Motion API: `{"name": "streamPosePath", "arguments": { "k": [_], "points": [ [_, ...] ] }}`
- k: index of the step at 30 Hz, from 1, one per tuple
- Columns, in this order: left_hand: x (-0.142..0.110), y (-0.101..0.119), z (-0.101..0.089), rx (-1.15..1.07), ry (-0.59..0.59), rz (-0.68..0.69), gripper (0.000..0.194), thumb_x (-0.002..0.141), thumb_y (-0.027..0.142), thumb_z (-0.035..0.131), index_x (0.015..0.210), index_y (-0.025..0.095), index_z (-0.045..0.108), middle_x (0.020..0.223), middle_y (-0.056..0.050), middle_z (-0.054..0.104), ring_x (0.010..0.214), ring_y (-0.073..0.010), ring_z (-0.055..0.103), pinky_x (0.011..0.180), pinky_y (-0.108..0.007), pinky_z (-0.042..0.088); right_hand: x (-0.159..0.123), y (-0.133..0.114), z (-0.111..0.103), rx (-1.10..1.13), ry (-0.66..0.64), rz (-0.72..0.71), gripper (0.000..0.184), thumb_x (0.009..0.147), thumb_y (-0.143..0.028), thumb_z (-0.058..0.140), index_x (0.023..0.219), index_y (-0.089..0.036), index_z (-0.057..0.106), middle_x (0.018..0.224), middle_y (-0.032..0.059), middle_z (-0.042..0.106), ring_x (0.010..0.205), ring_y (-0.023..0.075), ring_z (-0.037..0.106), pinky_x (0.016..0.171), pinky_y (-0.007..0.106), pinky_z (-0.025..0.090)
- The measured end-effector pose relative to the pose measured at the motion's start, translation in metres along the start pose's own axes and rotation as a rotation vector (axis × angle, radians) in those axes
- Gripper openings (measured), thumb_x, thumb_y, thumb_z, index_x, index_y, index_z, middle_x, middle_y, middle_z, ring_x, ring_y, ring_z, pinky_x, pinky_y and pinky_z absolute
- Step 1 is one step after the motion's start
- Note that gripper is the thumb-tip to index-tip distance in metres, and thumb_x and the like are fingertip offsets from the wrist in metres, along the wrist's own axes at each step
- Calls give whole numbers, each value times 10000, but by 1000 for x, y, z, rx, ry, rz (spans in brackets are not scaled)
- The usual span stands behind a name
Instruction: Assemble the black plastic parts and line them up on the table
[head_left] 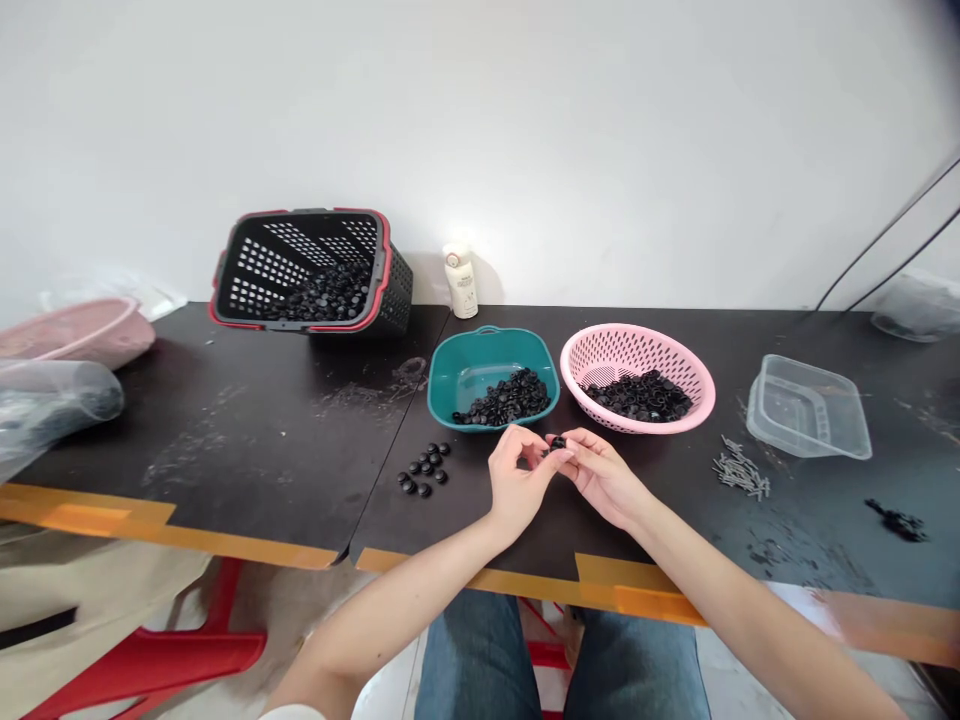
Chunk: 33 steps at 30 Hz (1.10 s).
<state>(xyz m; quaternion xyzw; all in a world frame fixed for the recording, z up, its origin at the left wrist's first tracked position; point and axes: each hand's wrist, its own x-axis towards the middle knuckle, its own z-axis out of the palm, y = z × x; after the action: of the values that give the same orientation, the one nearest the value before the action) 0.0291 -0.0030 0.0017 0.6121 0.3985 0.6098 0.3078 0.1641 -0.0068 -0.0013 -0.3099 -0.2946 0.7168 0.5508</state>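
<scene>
Between the fingertips of both hands is a small round black part (558,443), held just above the table in front of the two bowls. My left hand (517,480) pinches it from the left, and my right hand (600,475) grips it from the right. Fingers cover much of it. Several round black caps (424,468) lie loose on the table to the left of my left hand. Beyond the hands stands a teal basin (442,372) with many small black parts. Beside it, a pink perforated basket (701,385) holds a heap of black pieces.
A dark basket with a red rim (386,270) lies tilted at the back left, black parts inside. Near the wall stands a white bottle (462,285). Rightward are thin grey pins (741,470), a clear plastic tub (810,405) and a black cluster (896,522). Orange tape (615,585) lines the table edge.
</scene>
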Motion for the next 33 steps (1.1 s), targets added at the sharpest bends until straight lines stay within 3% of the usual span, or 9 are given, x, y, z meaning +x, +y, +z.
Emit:
{"name": "streamPosePath", "arguments": {
  "k": [10, 20, 26, 33],
  "points": [
    [-3, -4, 2, -11, -29, -77, 266, 785, 308, 670, 642, 166, 495, 636, 37, 439, 597, -87, 435, 568, -223, 369, 0, -1, 1, -57, -11, -22, 151, 724, -266, 743, 862, -241, 688, 1000, 28, 720, 935, 182, 661, 928, 376, 487],
    [0, -7, 6, -380, -122, -333, 382, 737, 390, 704, 634, 169, 410, 620, 56, 400, 552, -70, 434, 537, -211, 400, -2, -3, 4, -210, -6, -139, 187, 723, -322, 741, 890, -246, 702, 1020, 52, 718, 913, 212, 661, 876, 410, 506],
    [1, -8, 6, -424, -128, -348, 381, 716, 380, 725, 617, 160, 430, 595, 58, 428, 541, -65, 444, 536, -208, 402, -2, -2, 3, -263, -13, -179, 188, 705, -307, 757, 877, -249, 708, 1003, 46, 724, 849, 193, 662, 824, 375, 508],
    [4, -13, 7, -394, -154, -313, 450, 649, 389, 768, 552, 159, 395, 551, 56, 424, 577, -80, 433, 547, -208, 378, -2, -1, 5, -272, 32, -168, 193, 703, -332, 757, 871, -247, 716, 924, 43, 730, 890, 200, 659, 896, 373, 470]
  ]
}}
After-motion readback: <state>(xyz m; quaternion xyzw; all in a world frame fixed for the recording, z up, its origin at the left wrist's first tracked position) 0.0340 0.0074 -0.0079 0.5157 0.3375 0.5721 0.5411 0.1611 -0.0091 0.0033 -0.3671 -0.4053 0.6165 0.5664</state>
